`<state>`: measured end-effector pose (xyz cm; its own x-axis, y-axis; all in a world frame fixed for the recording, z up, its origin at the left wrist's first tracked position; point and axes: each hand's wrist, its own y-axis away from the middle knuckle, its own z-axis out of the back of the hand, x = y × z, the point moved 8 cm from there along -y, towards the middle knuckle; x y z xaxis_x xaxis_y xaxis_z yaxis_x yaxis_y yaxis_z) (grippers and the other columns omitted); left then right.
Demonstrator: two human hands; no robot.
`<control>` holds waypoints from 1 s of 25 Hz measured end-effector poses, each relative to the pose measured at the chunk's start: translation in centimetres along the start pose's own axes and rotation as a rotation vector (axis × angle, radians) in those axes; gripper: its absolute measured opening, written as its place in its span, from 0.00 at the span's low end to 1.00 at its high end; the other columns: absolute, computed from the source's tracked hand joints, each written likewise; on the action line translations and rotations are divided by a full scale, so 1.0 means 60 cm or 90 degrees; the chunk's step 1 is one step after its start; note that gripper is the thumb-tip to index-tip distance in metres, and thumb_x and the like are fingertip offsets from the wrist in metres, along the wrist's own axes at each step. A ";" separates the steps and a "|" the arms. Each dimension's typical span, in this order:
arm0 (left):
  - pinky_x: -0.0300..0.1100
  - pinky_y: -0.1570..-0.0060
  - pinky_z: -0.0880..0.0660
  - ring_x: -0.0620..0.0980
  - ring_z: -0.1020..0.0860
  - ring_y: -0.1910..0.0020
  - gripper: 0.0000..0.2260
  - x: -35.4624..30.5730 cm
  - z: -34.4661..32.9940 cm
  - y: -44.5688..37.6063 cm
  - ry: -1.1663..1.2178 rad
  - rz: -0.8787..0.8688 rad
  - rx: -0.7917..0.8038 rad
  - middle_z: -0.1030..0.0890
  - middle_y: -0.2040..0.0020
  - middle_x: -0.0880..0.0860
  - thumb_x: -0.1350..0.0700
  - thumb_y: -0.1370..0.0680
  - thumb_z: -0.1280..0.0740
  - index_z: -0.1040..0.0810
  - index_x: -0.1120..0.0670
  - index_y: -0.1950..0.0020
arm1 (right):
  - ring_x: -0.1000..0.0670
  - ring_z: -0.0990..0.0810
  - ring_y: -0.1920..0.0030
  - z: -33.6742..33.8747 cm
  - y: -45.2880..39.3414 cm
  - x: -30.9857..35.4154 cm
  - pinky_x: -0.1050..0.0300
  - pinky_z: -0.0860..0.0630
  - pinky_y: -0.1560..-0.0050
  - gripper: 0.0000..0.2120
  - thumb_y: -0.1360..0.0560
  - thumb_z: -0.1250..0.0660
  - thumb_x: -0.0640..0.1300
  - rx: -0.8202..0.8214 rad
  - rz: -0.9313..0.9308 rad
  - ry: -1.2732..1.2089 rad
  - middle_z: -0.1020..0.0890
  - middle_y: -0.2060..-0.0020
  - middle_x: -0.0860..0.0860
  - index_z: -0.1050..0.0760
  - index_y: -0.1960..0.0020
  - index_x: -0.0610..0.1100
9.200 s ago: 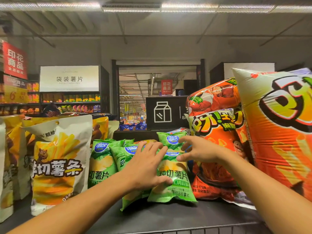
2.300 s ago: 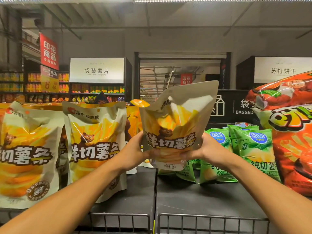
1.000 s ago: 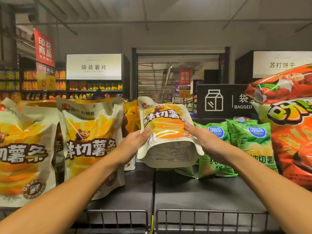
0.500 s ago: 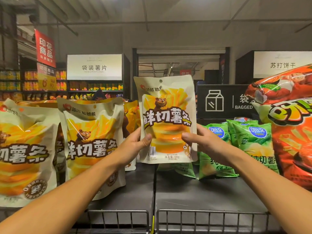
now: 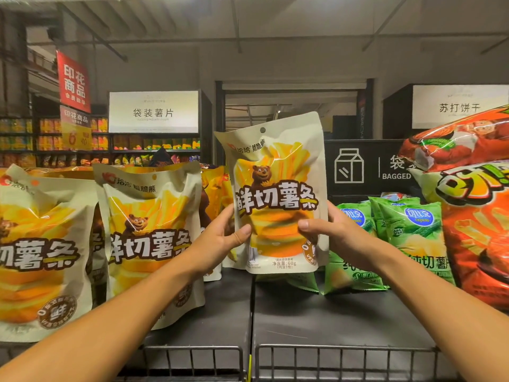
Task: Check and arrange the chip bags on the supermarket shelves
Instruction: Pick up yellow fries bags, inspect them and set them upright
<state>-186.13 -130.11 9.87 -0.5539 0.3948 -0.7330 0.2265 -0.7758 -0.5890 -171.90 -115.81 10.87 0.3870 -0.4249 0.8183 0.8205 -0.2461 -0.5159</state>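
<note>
I hold a cream and yellow fries bag [image 5: 278,172] with a bear picture upright above the dark shelf [image 5: 330,318], its front facing me. My left hand [image 5: 220,241] grips its left edge and my right hand [image 5: 327,232] grips its right edge, thumbs on the front. Two larger bags of the same kind stand to the left, one [image 5: 151,238] close to my left arm, another [image 5: 38,257] at the far left. Small green chip bags [image 5: 410,238] stand behind my right hand.
Big orange snack bags [image 5: 479,216] fill the right side. A low wire rail [image 5: 330,359] runs along the shelf's front edge. A black sign with a carton icon [image 5: 358,166] stands behind. Other aisles and hanging signs show in the background.
The bag was tipped with its base toward me a second ago. It is now turned upright with the front facing me and sits slightly more to the right.
</note>
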 end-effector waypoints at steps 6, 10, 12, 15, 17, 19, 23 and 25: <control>0.39 0.41 0.25 0.33 0.37 0.31 0.42 -0.053 0.012 0.010 -0.165 -0.119 -0.119 0.43 0.28 0.35 0.36 0.32 0.30 0.50 0.32 0.25 | 0.57 0.14 0.54 0.025 0.001 0.024 0.64 0.20 0.56 0.37 0.39 0.22 0.56 -0.129 0.074 0.006 0.14 0.54 0.58 0.29 0.34 0.50; 0.57 0.27 0.37 0.43 0.51 0.21 0.39 -0.059 -0.022 0.012 -0.290 -0.172 -0.021 0.56 0.23 0.32 0.30 0.32 0.33 0.48 0.30 0.25 | 0.58 0.14 0.51 0.014 0.003 0.024 0.62 0.19 0.55 0.39 0.43 0.20 0.64 -0.121 0.074 0.016 0.14 0.52 0.60 0.30 0.37 0.54; 0.50 0.28 0.37 0.38 0.51 0.22 0.42 -0.056 -0.018 0.011 -0.265 -0.153 -0.019 0.58 0.23 0.31 0.26 0.34 0.35 0.51 0.29 0.25 | 0.52 0.16 0.42 0.002 0.000 0.022 0.52 0.18 0.47 0.47 0.46 0.20 0.71 -0.083 0.055 -0.014 0.15 0.43 0.56 0.31 0.34 0.55; 0.37 0.32 0.34 0.33 0.41 0.26 0.44 -0.050 -0.008 0.012 -0.109 -0.106 -0.025 0.48 0.24 0.30 0.27 0.33 0.33 0.54 0.30 0.25 | 0.45 0.18 0.37 -0.009 -0.001 0.028 0.40 0.20 0.42 0.41 0.38 0.27 0.72 -0.021 0.050 -0.101 0.20 0.35 0.50 0.28 0.30 0.55; 0.38 0.30 0.33 0.31 0.37 0.28 0.43 -0.041 -0.008 0.012 -0.087 -0.096 -0.004 0.43 0.29 0.24 0.33 0.29 0.32 0.57 0.35 0.23 | 0.50 0.17 0.42 -0.005 -0.001 0.030 0.42 0.20 0.45 0.24 0.30 0.28 0.62 -0.037 0.062 -0.085 0.20 0.35 0.49 0.23 0.35 0.59; 0.45 0.26 0.37 0.32 0.42 0.26 0.41 -0.038 -0.016 0.012 -0.116 -0.100 0.021 0.49 0.28 0.24 0.38 0.26 0.34 0.59 0.34 0.23 | 0.57 0.16 0.47 0.001 0.002 0.028 0.55 0.18 0.54 0.21 0.29 0.28 0.52 -0.063 0.060 -0.049 0.21 0.36 0.52 0.24 0.37 0.63; 0.55 0.23 0.43 0.37 0.47 0.23 0.38 -0.036 -0.023 0.015 -0.115 -0.092 0.053 0.52 0.24 0.31 0.33 0.27 0.35 0.58 0.26 0.27 | 0.62 0.17 0.44 -0.014 0.010 0.039 0.64 0.19 0.55 0.38 0.41 0.22 0.69 -0.041 0.068 0.007 0.17 0.42 0.64 0.29 0.35 0.61; 0.54 0.23 0.44 0.38 0.46 0.23 0.39 -0.032 -0.027 0.016 -0.138 -0.082 0.065 0.50 0.25 0.27 0.29 0.30 0.35 0.59 0.22 0.30 | 0.56 0.18 0.40 -0.020 0.010 0.038 0.58 0.18 0.50 0.43 0.43 0.22 0.71 -0.022 0.057 0.005 0.17 0.40 0.61 0.31 0.32 0.62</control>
<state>-183.57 -130.82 10.16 -0.7337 0.3879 -0.5579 0.0669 -0.7758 -0.6275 -171.04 -117.98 12.14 0.4550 -0.4528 0.7668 0.7674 -0.2373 -0.5956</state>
